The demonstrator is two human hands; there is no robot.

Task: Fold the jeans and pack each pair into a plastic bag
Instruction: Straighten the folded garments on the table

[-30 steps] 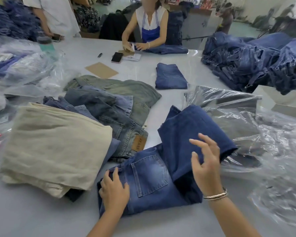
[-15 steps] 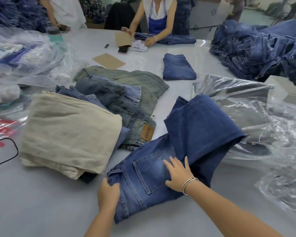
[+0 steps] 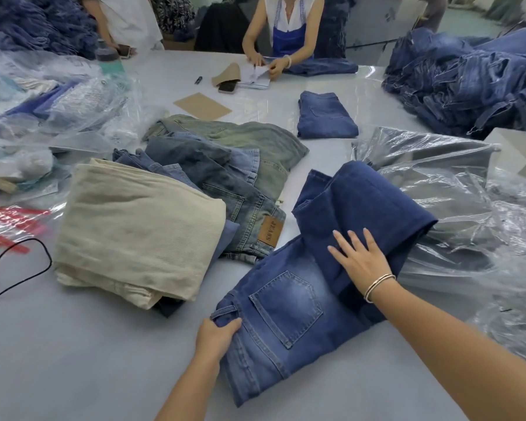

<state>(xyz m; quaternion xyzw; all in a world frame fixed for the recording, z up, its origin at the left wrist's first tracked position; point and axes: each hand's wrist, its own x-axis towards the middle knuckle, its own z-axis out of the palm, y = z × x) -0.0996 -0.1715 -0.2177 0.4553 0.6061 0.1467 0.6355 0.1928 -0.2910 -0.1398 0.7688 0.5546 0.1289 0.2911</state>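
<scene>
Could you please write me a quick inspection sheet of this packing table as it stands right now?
Surface: pale grey table, bare near the front left.
Job's things: blue jeans partly folded, legs doubled over the seat; clear plastic bags lie to the right, their edge under the folded legs.
Clutter: cream folded fabric atop mixed denim; folded jeans; cardboard sheet; denim heap.
Hands: left hand grips the waistband; right hand presses flat on the fold.
Cables: black cord at left edge.
Surroundings: two people at the far side.
</scene>
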